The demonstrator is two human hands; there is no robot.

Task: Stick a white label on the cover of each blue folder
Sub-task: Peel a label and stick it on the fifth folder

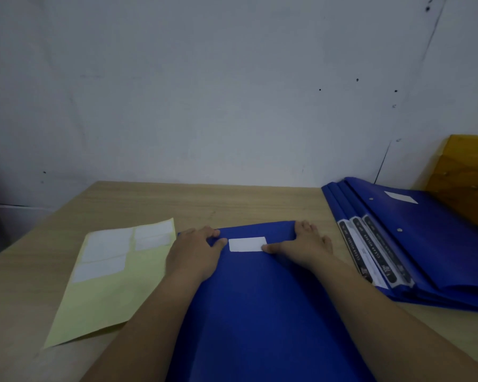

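Hands lie flat on the blue folder [260, 299] at the bench's [149, 199] near edge: left hand [195, 250] and right hand [304, 245], fingers straight, thumbs pressing either end of its white label [247, 244]. Left, a label sheet [105, 282]; right, a stack of labelled folders [425, 244].

The desk [232, 202] has a light wood-grain top and stands against a wall. Three items lie directly on it: a yellow label sheet [100, 304] at left, a blue folder [260, 312] at centre, and a stack of blue folders [425, 244] at right.
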